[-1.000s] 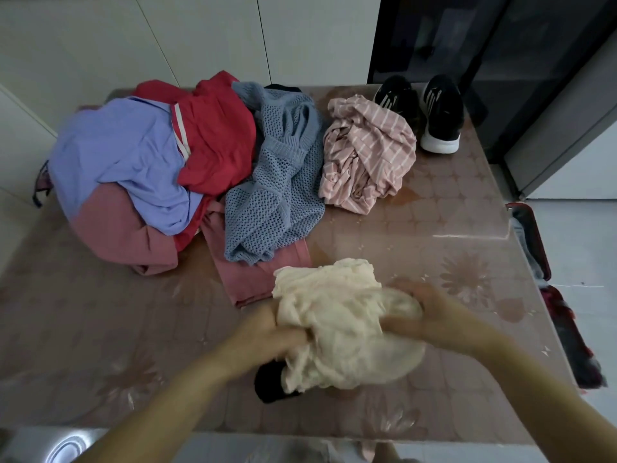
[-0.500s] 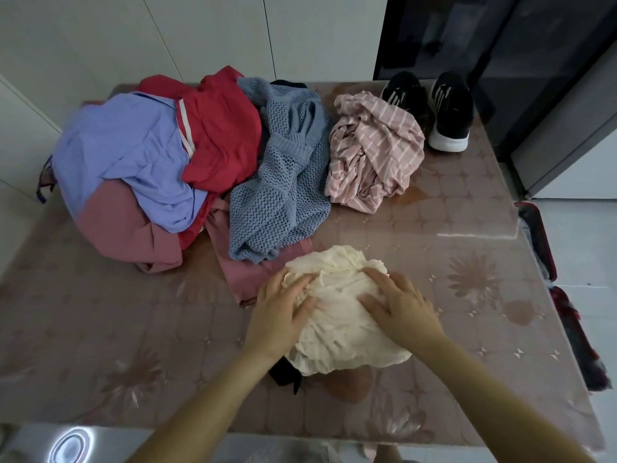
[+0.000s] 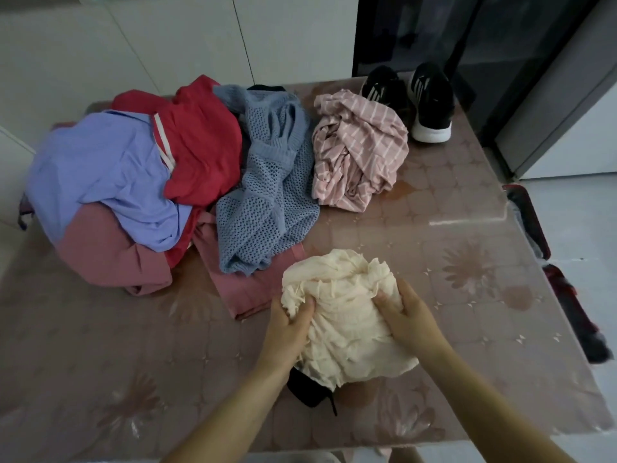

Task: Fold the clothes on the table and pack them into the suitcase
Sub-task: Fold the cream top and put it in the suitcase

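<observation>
Both of your hands are now clamped on the cream garment (image 3: 347,309), lower centre of the frame. Half a second ago they lay flat on top of it with the fingers spread; now the fingers are curled into the cloth. Your left hand (image 3: 288,325) grips its left side with a bunch of fabric pinched near the thumb. Your right hand (image 3: 405,315) grips its right side with the fingertips buried in the folds. The garment is bunched, not folded, and sits on the table (image 3: 467,295). A black item (image 3: 307,389) pokes out from under its lower left edge, less hidden than before.

The rest of the clothes are unchanged across the upper left and centre:
- The lilac shirt (image 3: 107,175) lies over a dusty pink garment (image 3: 110,259).
- The red garment (image 3: 200,145) is beside it.
- The blue knit sweater (image 3: 267,195) is in the middle.
- The pink striped shirt (image 3: 357,152) is to its right.

The black sneakers (image 3: 430,101) stand at the table's upper right corner. Only a sliver of the suitcase (image 3: 531,222) shows at the right edge of the frame, off the table and well apart from the cream garment.
</observation>
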